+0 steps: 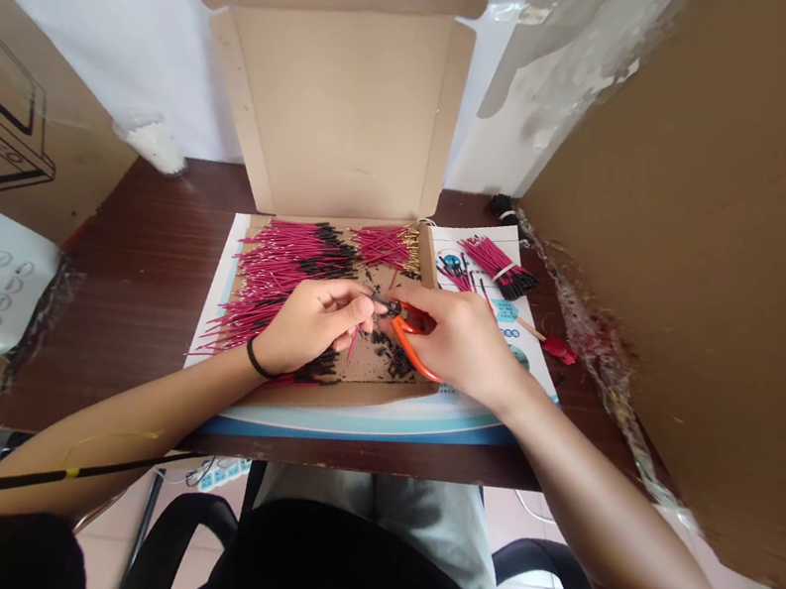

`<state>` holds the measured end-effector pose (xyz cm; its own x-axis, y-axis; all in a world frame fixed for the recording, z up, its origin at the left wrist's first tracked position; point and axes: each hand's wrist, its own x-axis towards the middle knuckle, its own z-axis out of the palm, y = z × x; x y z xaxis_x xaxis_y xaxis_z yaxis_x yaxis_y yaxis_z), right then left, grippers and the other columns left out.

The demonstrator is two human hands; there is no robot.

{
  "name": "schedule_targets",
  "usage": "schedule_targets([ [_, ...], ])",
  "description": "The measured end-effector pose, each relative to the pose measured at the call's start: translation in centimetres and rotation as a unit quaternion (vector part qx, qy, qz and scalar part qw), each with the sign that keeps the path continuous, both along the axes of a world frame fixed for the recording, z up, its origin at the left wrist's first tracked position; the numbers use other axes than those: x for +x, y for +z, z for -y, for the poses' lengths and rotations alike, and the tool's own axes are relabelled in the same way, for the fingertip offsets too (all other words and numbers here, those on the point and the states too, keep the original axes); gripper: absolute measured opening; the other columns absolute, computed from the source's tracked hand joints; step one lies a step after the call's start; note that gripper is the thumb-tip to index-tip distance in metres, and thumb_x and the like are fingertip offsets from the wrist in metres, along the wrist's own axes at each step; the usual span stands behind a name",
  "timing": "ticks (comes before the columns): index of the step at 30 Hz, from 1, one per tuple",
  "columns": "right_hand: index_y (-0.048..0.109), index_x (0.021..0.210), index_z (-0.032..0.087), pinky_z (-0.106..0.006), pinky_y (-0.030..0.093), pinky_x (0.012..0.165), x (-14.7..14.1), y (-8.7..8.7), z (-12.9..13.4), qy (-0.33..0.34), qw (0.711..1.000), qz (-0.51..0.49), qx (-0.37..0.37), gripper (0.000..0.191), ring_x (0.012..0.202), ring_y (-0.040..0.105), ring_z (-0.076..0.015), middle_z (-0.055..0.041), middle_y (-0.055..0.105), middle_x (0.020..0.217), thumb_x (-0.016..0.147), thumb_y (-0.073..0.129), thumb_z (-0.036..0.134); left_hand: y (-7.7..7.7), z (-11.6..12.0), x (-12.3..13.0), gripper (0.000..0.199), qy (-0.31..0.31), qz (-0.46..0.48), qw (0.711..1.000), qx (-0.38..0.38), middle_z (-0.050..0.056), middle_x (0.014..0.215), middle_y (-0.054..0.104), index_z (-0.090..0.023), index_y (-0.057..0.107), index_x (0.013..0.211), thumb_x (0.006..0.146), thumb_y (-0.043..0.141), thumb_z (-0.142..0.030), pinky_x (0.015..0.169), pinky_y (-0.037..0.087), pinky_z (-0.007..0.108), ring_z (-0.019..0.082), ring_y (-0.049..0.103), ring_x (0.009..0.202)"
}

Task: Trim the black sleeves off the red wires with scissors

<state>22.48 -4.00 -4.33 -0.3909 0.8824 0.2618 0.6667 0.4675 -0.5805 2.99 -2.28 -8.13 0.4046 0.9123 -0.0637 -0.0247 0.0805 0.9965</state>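
Observation:
My left hand (318,317), with a black band at the wrist, pinches a thin red wire (352,344) over the cardboard box. My right hand (464,342) is closed around orange-handled cutting pliers (418,351). The dark jaws of the pliers meet the left fingertips; whether they bite on the wire's end is hidden. Beneath and left of my hands, many red wires with black ends (278,260) lie in rows in the open box (363,382). Behind my hands lies a smaller pile of red wires with brass-coloured tips (382,245). Black scraps (397,361) are scattered on the box floor.
The box lid (340,115) stands upright at the back. On the printed sheet (480,430) to the right lie a tied bundle of red wires (496,262) and some loose pieces. Large cartons (711,237) wall in the brown table (108,287) on both sides.

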Motion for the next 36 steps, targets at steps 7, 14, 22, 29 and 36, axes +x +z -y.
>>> schedule_targets([
  [7, 0.072, 0.087, 0.019, -0.024, 0.028, 0.054, 0.1, 0.1, 0.2, -0.01, 1.0, -0.004, 0.005, 0.018, 0.053, 0.039, -0.0086, 0.0008, 0.06, 0.063, 0.086, 0.058, 0.03, 1.0, 0.2, 0.4, 0.031, 0.036, -0.018, 0.997, 0.071, 0.001, 0.062, 0.062, -0.015, 0.065, 0.075, 0.077, 0.07, -0.045, 0.042, 0.037, 0.019, 0.006, 0.047, 0.046],
  [14, 0.073, 0.092, 0.018, -0.024, 0.029, 0.053, -0.3, -0.4, 0.2, -0.015, 1.0, -0.005, 0.01, 0.025, 0.05, 0.039, -0.0087, 0.0011, 0.058, 0.057, 0.084, 0.063, 0.04, 1.4, 0.5, 0.9, 0.029, 0.095, -0.016, 0.989, 0.108, -0.001, 0.062, 0.062, -0.016, 0.06, 0.076, 0.068, 0.077, -0.038, 0.05, 0.047, 0.02, 0.009, 0.057, 0.052],
  [22, 0.075, 0.093, 0.018, -0.024, 0.029, 0.052, -0.3, -0.8, 0.2, -0.023, 1.0, 0.004, 0.017, 0.028, 0.049, 0.039, -0.0088, 0.0003, 0.06, 0.056, 0.083, 0.064, 0.042, 1.7, 1.0, 0.6, 0.022, 0.096, -0.061, 0.986, 0.122, -0.001, 0.053, 0.061, -0.014, 0.061, 0.072, 0.077, 0.069, -0.033, 0.039, 0.042, 0.019, 0.007, 0.052, 0.039],
  [29, 0.076, 0.092, 0.02, -0.024, 0.032, 0.054, -0.4, -0.9, 0.2, -0.031, 0.999, 0.007, 0.013, 0.027, 0.049, 0.043, -0.0096, 0.0004, 0.061, 0.056, 0.081, 0.065, 0.042, 1.5, 1.4, 0.4, 0.014, 0.116, -0.122, 0.966, 0.196, -0.002, 0.055, 0.06, -0.015, 0.062, 0.075, 0.084, 0.059, -0.025, 0.038, 0.038, 0.017, 0.005, 0.048, 0.037],
  [36, 0.075, 0.09, 0.021, -0.024, 0.032, 0.054, -0.5, -1.0, 0.2, -0.032, 0.999, 0.021, 0.024, 0.027, 0.049, 0.04, -0.0099, 0.0012, 0.058, 0.054, 0.081, 0.064, 0.044, 1.2, 1.5, 0.6, 0.017, 0.115, -0.124, 0.96, 0.221, -0.003, 0.054, 0.058, -0.016, 0.059, 0.075, 0.086, 0.057, -0.028, 0.038, 0.038, 0.017, 0.006, 0.049, 0.037],
])
